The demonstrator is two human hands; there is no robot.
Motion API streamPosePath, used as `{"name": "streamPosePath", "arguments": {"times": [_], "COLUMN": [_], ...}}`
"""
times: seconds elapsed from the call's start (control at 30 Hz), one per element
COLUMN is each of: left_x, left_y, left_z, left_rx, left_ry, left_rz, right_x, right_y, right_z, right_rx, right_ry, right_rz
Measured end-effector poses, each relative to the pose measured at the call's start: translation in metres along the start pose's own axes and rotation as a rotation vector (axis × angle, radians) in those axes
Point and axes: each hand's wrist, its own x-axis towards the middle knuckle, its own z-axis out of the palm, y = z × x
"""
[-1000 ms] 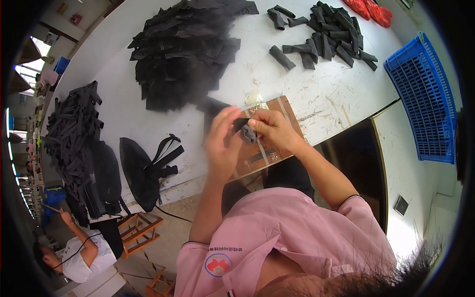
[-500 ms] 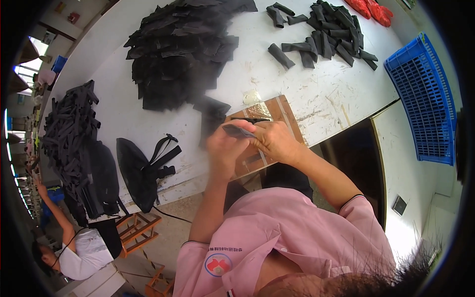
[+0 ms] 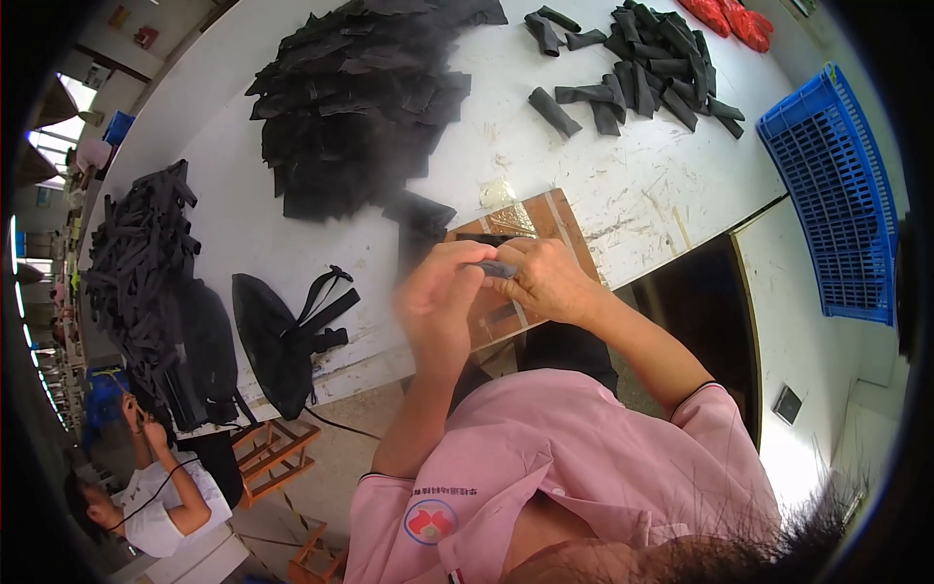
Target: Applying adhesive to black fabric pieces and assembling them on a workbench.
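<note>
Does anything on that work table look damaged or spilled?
Yes: the white table has brown marks and scuffs right of the wooden board, so it looks worn. The glossy patch at the board's far edge also looks odd; I cannot tell whether it is tape or a spill.

We saw a white table (image 3: 671, 200) streaked with brown, a brown board (image 3: 538, 224) with pale stripes, black fabric sheets (image 3: 341, 127), a blue lattice basket (image 3: 832, 185), red plastic (image 3: 747, 29), a pink shirt (image 3: 593, 438); the half-hidden held cloth (image 3: 501, 268) seemed dark grey.
</note>
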Motion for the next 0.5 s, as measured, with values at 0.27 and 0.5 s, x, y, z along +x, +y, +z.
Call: {"name": "streamPosePath", "arguments": {"times": [0.27,0.5], "left_x": [-0.009,-0.005], "left_y": [-0.013,-0.012], "left_z": [-0.017,-0.017], "left_rx": [-0.272,-0.126], "left_ry": [0.244,0.193], "left_rz": [-0.128,-0.004], "right_x": [0.002,-0.003], "right_y": [0.001,0.011], "right_z": [0.013,0.02], "right_rx": [-0.147,-0.012], "right_ry": [0.036,0.122], "right_rz": [-0.081,-0.126]}}
